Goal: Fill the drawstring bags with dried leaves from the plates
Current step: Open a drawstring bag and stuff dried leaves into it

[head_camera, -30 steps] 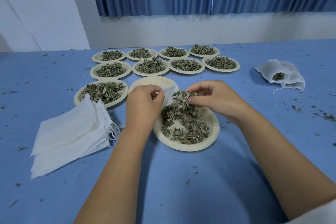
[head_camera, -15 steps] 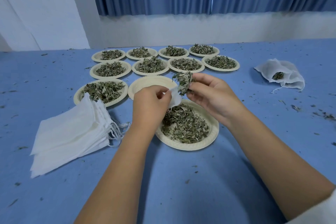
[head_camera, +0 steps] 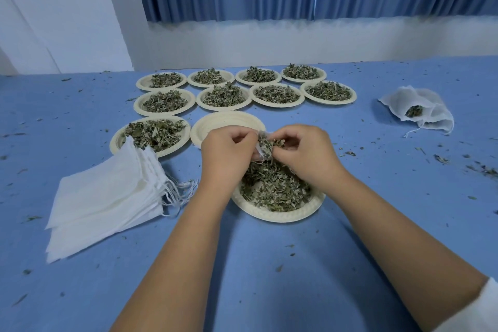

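At lower centre of the frame, a round cream paper plate [head_camera: 280,214] of dried green leaves [head_camera: 272,188] sits on the blue desk [head_camera: 269,264]. Just above it, the left hand [head_camera: 229,151] pinches a small white drawstring bag [head_camera: 260,152] while the right hand [head_camera: 307,153] closes its grip on a tuft of leaves at the bag's mouth. A stack of flat white bags [head_camera: 107,197] lies at left, with more leaf-filled plates [head_camera: 223,97] beyond.

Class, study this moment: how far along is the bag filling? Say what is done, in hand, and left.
Done: filled bags lie at the far right and one plate is empty. In hand: the left hand holds a bag while the right hand pushes leaves in. Left: ten plates with leaves, including the near plate, and the stack of empty bags.
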`<action>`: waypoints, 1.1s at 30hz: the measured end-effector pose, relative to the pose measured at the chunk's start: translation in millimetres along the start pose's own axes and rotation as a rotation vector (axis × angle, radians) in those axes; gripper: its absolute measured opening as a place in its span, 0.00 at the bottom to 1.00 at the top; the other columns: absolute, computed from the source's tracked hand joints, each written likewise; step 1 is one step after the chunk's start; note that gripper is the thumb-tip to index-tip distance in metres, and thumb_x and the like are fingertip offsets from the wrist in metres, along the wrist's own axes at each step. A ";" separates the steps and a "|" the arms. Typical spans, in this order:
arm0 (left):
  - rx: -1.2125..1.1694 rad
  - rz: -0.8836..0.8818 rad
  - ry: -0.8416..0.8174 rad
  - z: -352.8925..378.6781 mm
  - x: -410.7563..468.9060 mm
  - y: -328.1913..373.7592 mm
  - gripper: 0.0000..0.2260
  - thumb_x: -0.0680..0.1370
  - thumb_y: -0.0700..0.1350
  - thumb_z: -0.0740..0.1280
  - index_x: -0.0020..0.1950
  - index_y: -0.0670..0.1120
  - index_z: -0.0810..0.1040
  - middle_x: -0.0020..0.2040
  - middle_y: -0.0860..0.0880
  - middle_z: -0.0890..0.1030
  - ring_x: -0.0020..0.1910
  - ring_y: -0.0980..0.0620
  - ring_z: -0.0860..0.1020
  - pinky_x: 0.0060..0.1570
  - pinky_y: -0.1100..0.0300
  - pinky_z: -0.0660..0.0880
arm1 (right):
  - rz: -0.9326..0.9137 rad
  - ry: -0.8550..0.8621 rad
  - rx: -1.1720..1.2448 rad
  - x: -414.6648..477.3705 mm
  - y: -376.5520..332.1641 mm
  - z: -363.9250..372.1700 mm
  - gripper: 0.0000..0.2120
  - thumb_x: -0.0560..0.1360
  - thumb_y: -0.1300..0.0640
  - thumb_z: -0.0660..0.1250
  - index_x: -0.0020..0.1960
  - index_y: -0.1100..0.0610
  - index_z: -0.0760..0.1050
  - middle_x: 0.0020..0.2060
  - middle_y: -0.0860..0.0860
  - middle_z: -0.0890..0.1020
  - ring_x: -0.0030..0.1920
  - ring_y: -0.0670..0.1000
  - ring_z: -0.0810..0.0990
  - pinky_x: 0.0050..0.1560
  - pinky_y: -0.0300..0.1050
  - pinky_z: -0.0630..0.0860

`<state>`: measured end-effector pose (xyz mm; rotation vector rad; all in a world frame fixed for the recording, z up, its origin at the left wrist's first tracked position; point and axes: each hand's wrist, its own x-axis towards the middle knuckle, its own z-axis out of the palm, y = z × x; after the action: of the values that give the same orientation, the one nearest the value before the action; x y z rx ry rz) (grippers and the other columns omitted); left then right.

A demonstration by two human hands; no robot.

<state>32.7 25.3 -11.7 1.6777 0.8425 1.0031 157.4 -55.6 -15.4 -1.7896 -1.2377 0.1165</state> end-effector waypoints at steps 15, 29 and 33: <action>0.027 -0.053 -0.002 0.8 0.4 -0.3 0.08 0.74 0.39 0.68 0.38 0.50 0.84 0.33 0.50 0.84 0.38 0.48 0.84 0.48 0.45 0.81 | 0.192 -0.243 0.340 0.2 -5.2 -7.8 0.22 0.67 0.60 0.78 0.59 0.50 0.77 0.52 0.48 0.82 0.50 0.38 0.81 0.57 0.34 0.76; 0.026 0.024 -0.038 -0.8 -2.6 3.8 0.10 0.75 0.39 0.68 0.38 0.51 0.82 0.26 0.53 0.80 0.28 0.57 0.79 0.47 0.45 0.82 | 0.106 -0.058 0.220 -2.9 -7.7 -4.9 0.13 0.68 0.63 0.78 0.43 0.47 0.79 0.42 0.49 0.84 0.41 0.47 0.84 0.46 0.38 0.80; 0.063 0.072 -0.051 0.2 -4.2 5.5 0.09 0.75 0.40 0.68 0.38 0.52 0.83 0.27 0.53 0.80 0.28 0.56 0.80 0.45 0.48 0.82 | 0.070 -0.040 0.137 -3.2 -6.4 -2.6 0.10 0.68 0.64 0.77 0.41 0.52 0.80 0.37 0.49 0.83 0.36 0.43 0.80 0.40 0.33 0.78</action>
<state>31.5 19.9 -7.4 1.7913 0.7924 0.9872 152.8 -59.3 -10.6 -1.7190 -1.1675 0.2720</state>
